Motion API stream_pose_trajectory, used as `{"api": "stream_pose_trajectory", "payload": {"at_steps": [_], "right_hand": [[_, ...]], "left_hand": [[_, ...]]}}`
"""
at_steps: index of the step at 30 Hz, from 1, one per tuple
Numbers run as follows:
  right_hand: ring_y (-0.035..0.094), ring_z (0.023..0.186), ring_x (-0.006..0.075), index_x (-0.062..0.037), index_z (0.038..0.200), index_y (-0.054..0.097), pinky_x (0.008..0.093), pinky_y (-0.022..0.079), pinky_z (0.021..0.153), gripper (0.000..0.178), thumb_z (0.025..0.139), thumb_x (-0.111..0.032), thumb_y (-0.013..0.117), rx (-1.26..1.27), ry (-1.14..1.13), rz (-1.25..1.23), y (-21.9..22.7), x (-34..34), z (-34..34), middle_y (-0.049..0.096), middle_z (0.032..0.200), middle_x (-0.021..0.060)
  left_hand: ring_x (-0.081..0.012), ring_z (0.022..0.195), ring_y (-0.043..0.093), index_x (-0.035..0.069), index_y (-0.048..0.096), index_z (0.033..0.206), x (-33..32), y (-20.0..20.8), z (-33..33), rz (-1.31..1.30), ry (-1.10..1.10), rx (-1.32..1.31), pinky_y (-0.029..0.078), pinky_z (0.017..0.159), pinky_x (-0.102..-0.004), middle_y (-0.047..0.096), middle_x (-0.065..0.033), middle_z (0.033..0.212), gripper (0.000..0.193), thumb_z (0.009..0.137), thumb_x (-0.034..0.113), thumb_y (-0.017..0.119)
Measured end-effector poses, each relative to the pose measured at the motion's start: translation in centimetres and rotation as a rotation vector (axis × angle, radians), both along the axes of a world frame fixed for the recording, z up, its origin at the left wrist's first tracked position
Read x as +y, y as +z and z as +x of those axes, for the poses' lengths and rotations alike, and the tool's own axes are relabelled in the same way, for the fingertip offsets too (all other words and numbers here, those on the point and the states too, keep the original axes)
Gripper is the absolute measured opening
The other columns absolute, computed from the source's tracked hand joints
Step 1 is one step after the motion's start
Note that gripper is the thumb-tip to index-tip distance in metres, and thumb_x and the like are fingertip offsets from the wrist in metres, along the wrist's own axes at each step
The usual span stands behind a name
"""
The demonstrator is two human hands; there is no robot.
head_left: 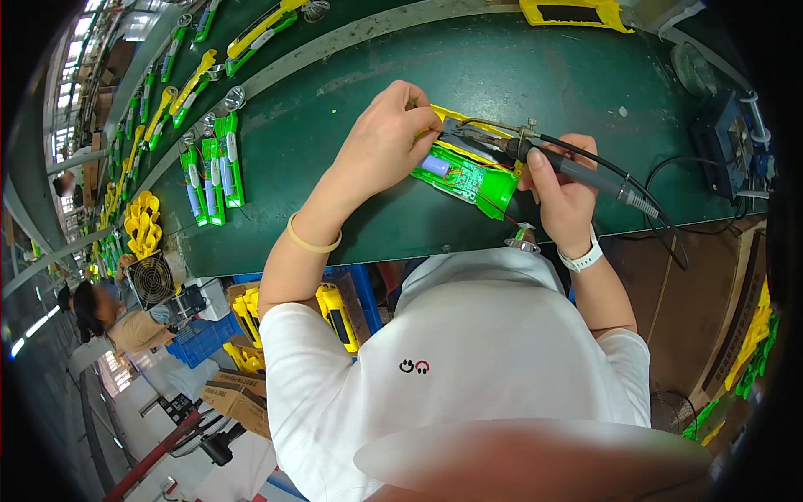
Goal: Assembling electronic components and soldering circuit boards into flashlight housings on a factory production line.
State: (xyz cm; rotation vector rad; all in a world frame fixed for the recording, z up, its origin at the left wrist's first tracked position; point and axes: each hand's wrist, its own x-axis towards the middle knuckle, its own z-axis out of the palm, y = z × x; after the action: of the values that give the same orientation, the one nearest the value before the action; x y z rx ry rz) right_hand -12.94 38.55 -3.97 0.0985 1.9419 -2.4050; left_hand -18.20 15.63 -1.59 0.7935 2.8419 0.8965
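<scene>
In front of me on the green bench lies an opened lamp housing, with a green half (496,201) and a yellow half (447,111) side by side. The green half carries a purple battery cell (435,165) and a circuit board (465,179). My right hand (567,197) is closed round a soldering iron (585,174), whose tip end points left over the housing. My left hand (381,142) is closed in a pinch at the housing's left end; what its fingertips grip is hidden. A silvery reflector (523,240) hangs by a wire at the bench's near edge.
Several green housings with cells (211,177) lie to the left, beside a curved rail with rows of lamps. A blue soldering station (721,142) stands right, its cable looping near my right hand. A yellow housing (577,14) lies far back. Another person (125,318) sits at left.
</scene>
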Motion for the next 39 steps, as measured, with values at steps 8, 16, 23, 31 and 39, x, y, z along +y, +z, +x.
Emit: {"api": "stream_pose_trajectory", "payload": {"at_steps": [8, 16, 23, 31, 39], "right_hand": [[0.054, 0.064, 0.0068, -0.0022, 0.097, 0.038, 0.0179, 0.045, 0.054, 0.028, 0.083, -0.003, 0.063, -0.019, 0.051, 0.028, -0.3, -0.5, 0.0, 0.052, 0.080, 0.0040], [0.046, 0.063, 0.0021, -0.0029, 0.094, 0.040, 0.0153, 0.038, 0.052, 0.027, 0.082, -0.005, 0.064, -0.022, 0.069, 0.095, -0.4, -0.6, 0.4, 0.049, 0.077, 0.0008], [0.048, 0.062, 0.0031, -0.0025, 0.094, 0.041, 0.0169, 0.039, 0.051, 0.026, 0.082, -0.004, 0.064, -0.009, 0.083, 0.129, -0.5, -0.9, -0.2, 0.049, 0.077, 0.0011], [0.051, 0.049, 0.0089, -0.0047, 0.097, 0.038, 0.0193, 0.036, 0.040, 0.020, 0.089, -0.010, 0.056, -0.011, -0.026, 0.016, 1.1, 1.9, 0.0, 0.052, 0.067, 0.0058], [0.062, 0.082, 0.0152, 0.0005, 0.103, 0.048, 0.0237, 0.050, 0.069, 0.026, 0.086, -0.011, 0.063, 0.676, -0.268, 0.615, -0.4, 9.4, -11.6, 0.058, 0.091, 0.0094]], "left_hand": [[-0.0231, 0.084, 0.056, 0.006, 0.062, 0.081, -0.8, 0.5, -1.3, -0.040, -0.147, -0.112, 0.049, 0.073, -0.0328, 0.051, -0.0084, 0.099, 0.012, 0.070, 0.002, 0.064], [-0.0247, 0.080, 0.055, 0.006, 0.061, 0.077, -0.5, 0.5, -1.9, -0.086, -0.197, -0.117, 0.047, 0.070, -0.0329, 0.050, -0.0082, 0.093, 0.007, 0.071, 0.003, 0.062], [-0.0249, 0.080, 0.055, 0.006, 0.061, 0.077, 0.0, 0.7, -1.9, -0.120, -0.204, -0.093, 0.047, 0.069, -0.0333, 0.050, -0.0084, 0.093, 0.006, 0.071, 0.003, 0.062], [-0.0256, 0.082, 0.056, 0.004, 0.062, 0.078, 0.4, 1.2, -1.6, -0.150, -0.190, -0.089, 0.048, 0.070, -0.0334, 0.051, -0.0091, 0.094, 0.006, 0.072, 0.003, 0.062], [-0.0253, 0.083, 0.056, 0.003, 0.062, 0.080, 0.8, 1.8, -1.1, -0.179, -0.164, -0.124, 0.048, 0.072, -0.0329, 0.051, -0.0101, 0.096, 0.010, 0.070, 0.001, 0.065]]}}
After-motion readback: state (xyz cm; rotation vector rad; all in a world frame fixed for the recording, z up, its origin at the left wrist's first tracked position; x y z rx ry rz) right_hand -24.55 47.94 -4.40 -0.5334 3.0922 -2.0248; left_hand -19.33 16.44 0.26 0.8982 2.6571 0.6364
